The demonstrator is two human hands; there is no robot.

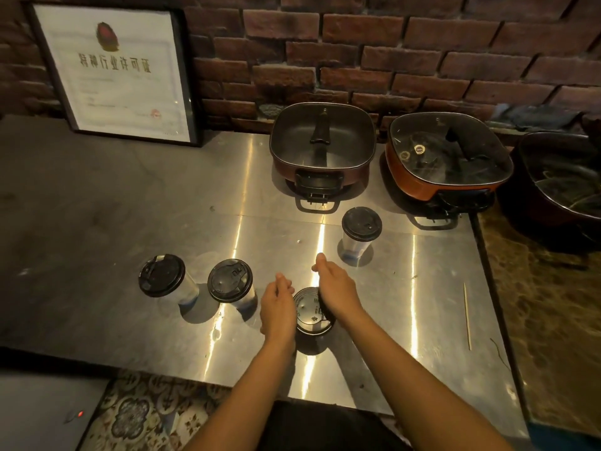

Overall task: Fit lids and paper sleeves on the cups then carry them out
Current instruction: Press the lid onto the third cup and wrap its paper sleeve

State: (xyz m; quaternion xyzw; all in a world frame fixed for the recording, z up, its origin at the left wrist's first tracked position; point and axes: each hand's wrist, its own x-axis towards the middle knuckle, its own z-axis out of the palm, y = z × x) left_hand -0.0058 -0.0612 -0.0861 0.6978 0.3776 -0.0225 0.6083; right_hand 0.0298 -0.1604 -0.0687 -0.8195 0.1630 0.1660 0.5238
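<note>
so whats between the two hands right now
A black-lidded cup stands between the left hand and the right hand on the steel table, as the head view shows. Both hands flank it with fingers fairly straight.

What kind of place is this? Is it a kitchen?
Probably the prep area of a small cafe or drinks shop: lidded takeaway cups on a steel counter, electric pots by a brick wall, and a framed licence.
</note>
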